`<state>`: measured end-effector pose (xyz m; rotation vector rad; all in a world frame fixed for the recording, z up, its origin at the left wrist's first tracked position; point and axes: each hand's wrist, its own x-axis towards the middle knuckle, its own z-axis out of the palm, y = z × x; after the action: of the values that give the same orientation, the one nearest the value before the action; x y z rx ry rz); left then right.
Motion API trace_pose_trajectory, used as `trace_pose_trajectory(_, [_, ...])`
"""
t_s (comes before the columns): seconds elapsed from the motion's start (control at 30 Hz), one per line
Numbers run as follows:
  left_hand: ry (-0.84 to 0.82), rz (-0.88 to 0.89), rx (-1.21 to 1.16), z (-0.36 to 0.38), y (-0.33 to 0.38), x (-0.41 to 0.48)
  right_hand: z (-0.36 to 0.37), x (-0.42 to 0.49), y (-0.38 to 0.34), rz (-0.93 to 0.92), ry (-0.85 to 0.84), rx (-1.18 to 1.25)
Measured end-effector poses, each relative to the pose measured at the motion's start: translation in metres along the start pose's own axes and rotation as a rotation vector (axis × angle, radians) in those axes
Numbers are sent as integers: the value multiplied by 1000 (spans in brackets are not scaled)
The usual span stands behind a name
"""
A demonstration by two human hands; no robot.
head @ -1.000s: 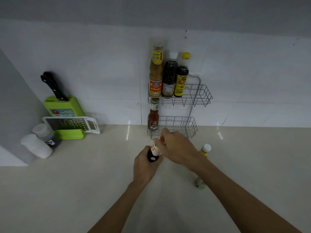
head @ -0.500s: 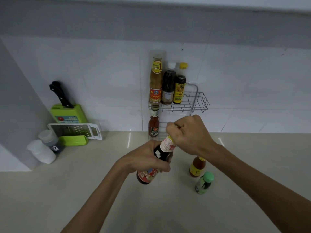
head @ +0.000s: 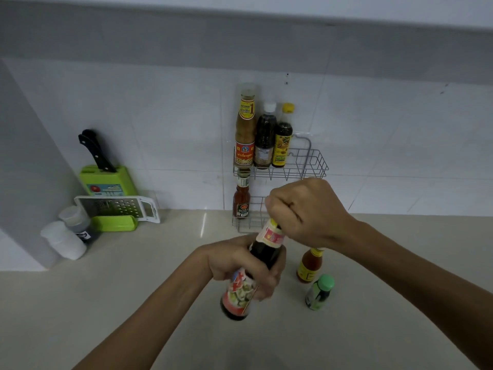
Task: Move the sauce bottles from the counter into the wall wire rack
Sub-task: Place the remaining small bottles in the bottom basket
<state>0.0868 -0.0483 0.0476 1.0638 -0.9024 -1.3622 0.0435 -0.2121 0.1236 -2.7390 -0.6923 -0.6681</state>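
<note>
The left hand point(head: 240, 265) wraps the middle of a dark sauce bottle point(head: 250, 273), held tilted above the counter point(head: 133, 303). The right hand point(head: 304, 212) closes over its top, probably gripping the cap, which is hidden. The wire rack point(head: 306, 166) is behind.

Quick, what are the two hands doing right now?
Left hand: closed around the middle of the dark sauce bottle, holding it up, tilted.
Right hand: closed over that bottle's top.
</note>
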Motion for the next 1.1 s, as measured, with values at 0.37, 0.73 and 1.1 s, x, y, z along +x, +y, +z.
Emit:
trace_pose_trajectory(0.37, [86, -44, 78, -6, 5, -7, 13, -4, 10, 132, -6, 212])
trace_pose_trajectory(0.73, [588, -71, 328, -9, -4, 0, 23, 16, 23, 474, -274, 127])
trace_pose_trajectory(1.1, [1121, 2, 497, -21, -19, 18, 45, 26, 33, 672, -216, 210])
